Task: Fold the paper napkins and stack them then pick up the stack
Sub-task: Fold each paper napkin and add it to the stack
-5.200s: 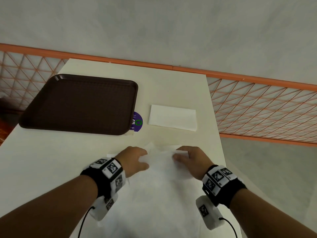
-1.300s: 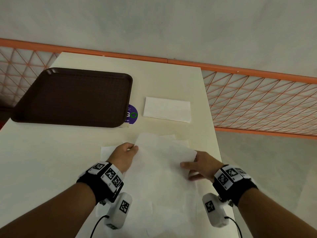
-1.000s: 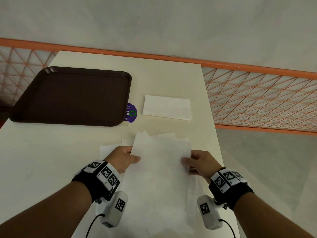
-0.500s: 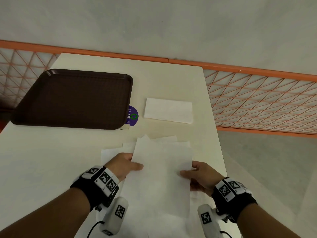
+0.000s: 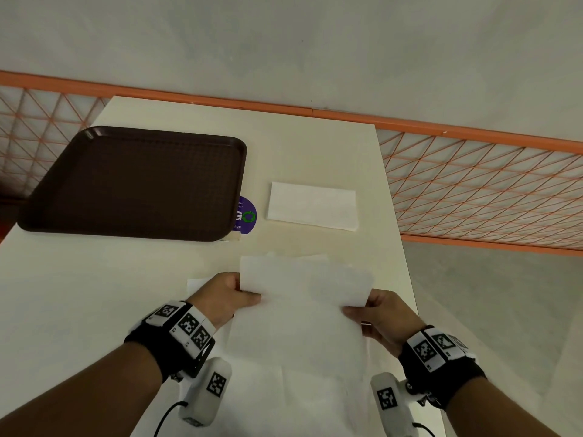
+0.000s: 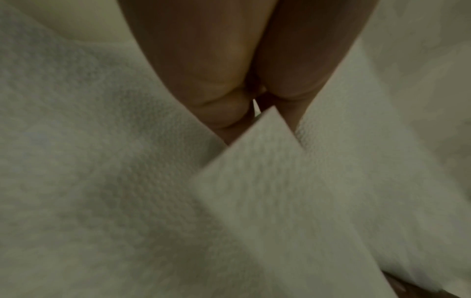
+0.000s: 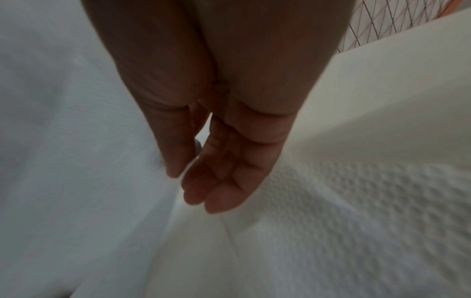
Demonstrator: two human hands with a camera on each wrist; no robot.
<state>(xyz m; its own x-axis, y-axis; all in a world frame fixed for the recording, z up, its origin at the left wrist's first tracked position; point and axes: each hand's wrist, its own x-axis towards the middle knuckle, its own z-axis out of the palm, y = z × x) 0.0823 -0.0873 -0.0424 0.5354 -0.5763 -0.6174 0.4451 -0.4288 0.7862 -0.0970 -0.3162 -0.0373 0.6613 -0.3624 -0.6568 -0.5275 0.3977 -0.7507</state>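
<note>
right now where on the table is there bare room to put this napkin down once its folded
Bare tabletop runs beyond the folded napkin up to the far edge, and a wide patch lies left of the left hand, below the brown tray. It is crowded between both hands, where the held napkin hangs over loose napkins.

A cream table (image 5: 315, 152) stands against an orange lattice railing (image 5: 473, 184), grey floor (image 5: 315, 42) beyond.

Bare table (image 5: 309, 152) lies open ahead of both hands, broken only by the folded napkin (image 5: 312, 205) straight in front. The brown tray (image 5: 135, 184) blocks the far left; right of the right hand (image 5: 383, 318), the table edge drops off.
</note>
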